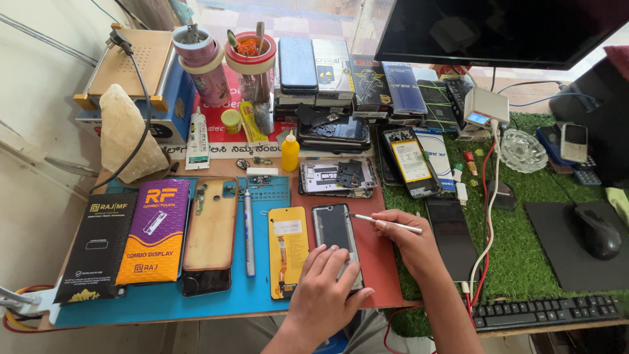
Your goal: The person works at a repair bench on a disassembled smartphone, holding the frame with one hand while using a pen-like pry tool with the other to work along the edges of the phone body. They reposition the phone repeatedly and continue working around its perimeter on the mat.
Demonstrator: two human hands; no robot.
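Pressed flat by the left hand (324, 288), fingers spread, is a phone (335, 239) on the counter (216, 298); tweezers (386, 223) are pinched in the right hand (409, 246), tip at its top edge.

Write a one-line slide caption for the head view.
Left hand steadies an opened phone while the right hand points tweezers at its top edge.

Left hand (325, 293) steadies opened phone (335, 235); right hand (407, 240) holds tweezers (385, 223) (tip at phone's top edge).
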